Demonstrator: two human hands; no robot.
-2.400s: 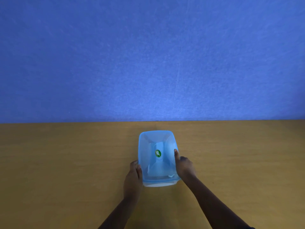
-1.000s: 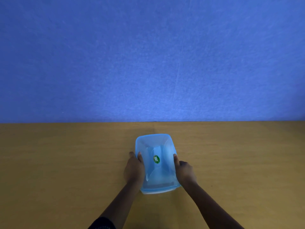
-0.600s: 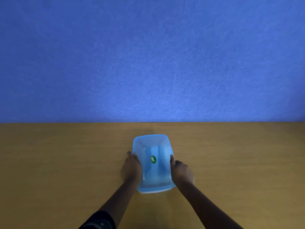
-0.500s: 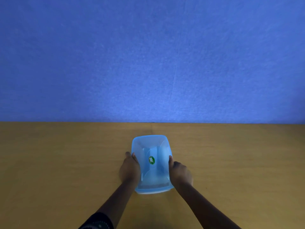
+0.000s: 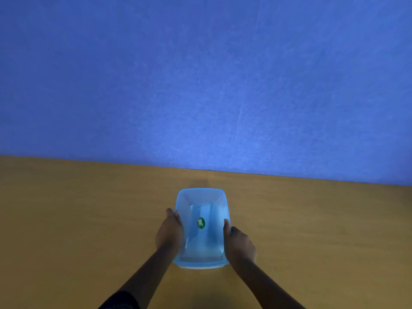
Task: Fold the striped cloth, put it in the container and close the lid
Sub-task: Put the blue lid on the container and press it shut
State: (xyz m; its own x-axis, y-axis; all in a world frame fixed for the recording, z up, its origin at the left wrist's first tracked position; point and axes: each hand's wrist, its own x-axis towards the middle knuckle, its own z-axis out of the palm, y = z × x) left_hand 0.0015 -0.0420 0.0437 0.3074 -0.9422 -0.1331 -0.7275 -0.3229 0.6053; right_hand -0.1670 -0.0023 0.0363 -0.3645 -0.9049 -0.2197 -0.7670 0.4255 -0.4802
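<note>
A blue wall stood behind a wooden table (image 5: 89, 219). On it sat a pale blue plastic container (image 5: 201, 228). The left hand (image 5: 169, 234) and right hand (image 5: 239, 244) each curled against a long side, clasping it. It looked light, stiff and slippery; the sides seemed the best hold. No striped cloth could be made out.

Container (image 5: 201, 228) translucent pale blue; round green sticker (image 5: 200, 222), white lettering. Counter (image 5: 78, 219) tan wood-grain. Wall (image 5: 200, 74) plain blue. Sleeve (image 5: 120, 301) dark.

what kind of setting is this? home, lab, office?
Likely a staged recording desk, not a home: a plain wooden table against a bare blue backdrop, with only the lidded blue container on it.
</note>
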